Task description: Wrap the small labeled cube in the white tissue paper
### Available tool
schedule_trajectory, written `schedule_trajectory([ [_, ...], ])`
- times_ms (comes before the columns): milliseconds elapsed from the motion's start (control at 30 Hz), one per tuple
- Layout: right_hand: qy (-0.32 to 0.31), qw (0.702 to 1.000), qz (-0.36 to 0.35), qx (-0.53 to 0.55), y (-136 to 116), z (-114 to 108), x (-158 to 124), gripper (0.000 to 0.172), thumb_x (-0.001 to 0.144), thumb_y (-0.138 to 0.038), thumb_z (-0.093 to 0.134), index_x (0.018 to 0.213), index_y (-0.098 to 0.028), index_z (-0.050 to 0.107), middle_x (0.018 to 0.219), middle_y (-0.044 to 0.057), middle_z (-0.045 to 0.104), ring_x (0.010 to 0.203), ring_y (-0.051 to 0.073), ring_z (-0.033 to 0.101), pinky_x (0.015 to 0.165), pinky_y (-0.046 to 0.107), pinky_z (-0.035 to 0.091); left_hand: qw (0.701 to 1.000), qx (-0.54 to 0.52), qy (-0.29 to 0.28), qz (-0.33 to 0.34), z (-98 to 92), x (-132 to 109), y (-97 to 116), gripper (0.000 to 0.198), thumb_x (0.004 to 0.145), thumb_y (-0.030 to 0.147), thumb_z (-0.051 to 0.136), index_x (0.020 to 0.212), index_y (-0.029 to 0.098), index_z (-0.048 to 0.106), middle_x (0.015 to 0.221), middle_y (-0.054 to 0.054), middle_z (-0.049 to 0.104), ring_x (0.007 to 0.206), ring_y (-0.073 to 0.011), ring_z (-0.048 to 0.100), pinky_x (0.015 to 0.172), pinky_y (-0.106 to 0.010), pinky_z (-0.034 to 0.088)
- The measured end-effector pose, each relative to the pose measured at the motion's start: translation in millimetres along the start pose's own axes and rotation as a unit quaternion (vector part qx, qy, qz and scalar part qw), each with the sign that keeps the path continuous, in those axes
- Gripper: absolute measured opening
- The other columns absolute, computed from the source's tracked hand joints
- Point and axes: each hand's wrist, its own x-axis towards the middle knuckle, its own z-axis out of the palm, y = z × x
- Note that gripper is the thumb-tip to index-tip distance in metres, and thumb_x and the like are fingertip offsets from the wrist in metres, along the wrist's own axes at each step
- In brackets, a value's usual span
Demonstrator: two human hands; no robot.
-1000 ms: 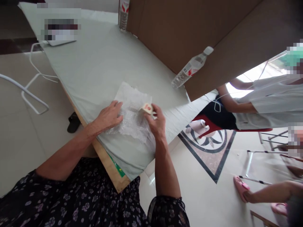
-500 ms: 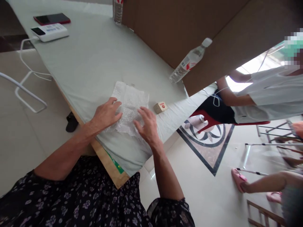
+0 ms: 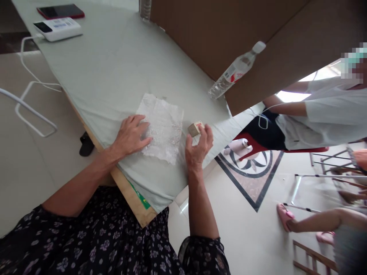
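A sheet of clear bubble wrap (image 3: pixel 164 128) lies spread flat near the corner of the cloth-covered table. My left hand (image 3: pixel 131 134) rests at its left edge, fingers apart, fingertips on the wrap. To the right of the sheet stands a small brown cardboard box (image 3: pixel 194 130) with a red mark. My right hand (image 3: pixel 200 147) is at this box, thumb and fingers apart on its near side. The fingertips overlap the box's right part, and whether they touch it I cannot tell.
A water bottle (image 3: pixel 236 70) stands by a large brown cardboard panel (image 3: pixel 229 34). At the far left lie a white power bank (image 3: pixel 59 29) with a cable and a phone (image 3: pixel 60 11). A person in a white shirt (image 3: pixel 335 114) sits beyond the panel.
My right hand has left the bubble wrap and moved right to the small box. The wrap lies flatter. My left hand stays at the wrap's left edge.
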Motion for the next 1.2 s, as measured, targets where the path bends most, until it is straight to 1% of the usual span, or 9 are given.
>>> schedule_trajectory([
  [67,0.014,0.998,0.058,-0.015,13,4,7,0.066,0.089,-0.045,0.061,0.149,-0.02,0.047,0.161,0.024,0.044,0.152,0.041,0.042,0.117,0.07,0.037,1.0,-0.015,-0.013,0.007,5.5,-4,-5,0.053,0.086,0.039,0.073,0.133,0.015,0.067,0.153,-0.019,0.059,0.146,-0.0409,0.049,0.122,-0.055,0.039],
  [133,-0.009,0.994,0.107,-0.011,25,10,14,0.077,0.084,-0.048,0.063,0.152,-0.017,0.043,0.159,0.027,0.046,0.15,0.043,0.044,0.115,0.071,0.037,0.999,-0.025,-0.028,0.01,9.2,-6,-9,0.062,0.084,0.041,0.073,0.138,0.012,0.064,0.155,-0.021,0.057,0.149,-0.0416,0.047,0.124,-0.056,0.035],
  [233,-0.048,0.988,0.142,0.025,39,15,24,0.072,0.081,-0.047,0.064,0.146,-0.017,0.049,0.145,0.023,0.061,0.135,0.039,0.058,0.114,0.067,0.04,0.999,-0.036,-0.03,0.01,11.7,-6,-11,0.068,0.084,0.045,0.072,0.143,0.014,0.06,0.16,-0.021,0.053,0.152,-0.0419,0.043,0.126,-0.058,0.032],
  [333,-0.046,0.985,0.142,0.084,38,12,28,0.061,0.081,-0.045,0.065,0.137,-0.022,0.057,0.128,0.014,0.072,0.116,0.03,0.067,0.11,0.058,0.047,0.999,-0.042,-0.032,0.004,12.2,-7,-11,0.072,0.083,0.047,0.072,0.146,0.017,0.057,0.161,-0.019,0.052,0.153,-0.0419,0.041,0.126,-0.059,0.03],
  [400,-0.039,0.983,0.127,0.127,27,5,28,0.059,0.081,-0.044,0.067,0.136,-0.023,0.058,0.126,0.011,0.072,0.11,0.027,0.068,0.103,0.052,0.053,0.998,-0.045,-0.039,0.006,12.2,-7,-10,0.073,0.083,0.048,0.072,0.147,0.017,0.056,0.161,-0.019,0.052,0.153,-0.0421,0.04,0.127,-0.058,0.029],
  [500,-0.057,0.98,0.065,0.178,-3,-4,26,0.059,0.085,-0.043,0.067,0.141,-0.027,0.057,0.135,0.011,0.069,0.115,0.026,0.067,0.098,0.046,0.056,0.998,-0.046,-0.041,0.013,12.4,-6,-11,0.076,0.082,0.05,0.072,0.149,0.018,0.055,0.161,-0.018,0.051,0.154,-0.0427,0.039,0.128,-0.058,0.028],
  [667,-0.212,0.95,-0.067,0.221,-45,7,20,0.057,0.09,-0.039,0.068,0.146,-0.029,0.057,0.147,0.009,0.067,0.128,0.027,0.065,0.105,0.046,0.055,0.999,-0.042,-0.029,0.009,14.1,-7,-12,0.078,0.082,0.052,0.071,0.15,0.018,0.054,0.161,-0.018,0.051,0.153,-0.0421,0.04,0.128,-0.057,0.028],
  [800,-0.297,0.934,-0.101,0.171,-50,26,13,0.059,0.089,-0.035,0.068,0.146,-0.023,0.058,0.146,0.012,0.069,0.131,0.03,0.065,0.113,0.05,0.049,0.999,-0.044,-0.022,0.015,15.7,-7,-11,0.077,0.08,0.05,0.071,0.148,0.017,0.055,0.16,-0.018,0.052,0.152,-0.0411,0.042,0.127,-0.056,0.029],
  [1200,-0.312,0.939,-0.103,0.097,-52,31,13,0.062,0.092,-0.031,0.067,0.152,-0.026,0.056,0.15,0.01,0.067,0.131,0.029,0.064,0.113,0.048,0.049,0.997,-0.071,-0.022,0.019,15.5,-7,-11,0.078,0.079,0.048,0.073,0.149,0.017,0.053,0.159,-0.02,0.053,0.152,-0.0426,0.041,0.127,-0.059,0.027],
])
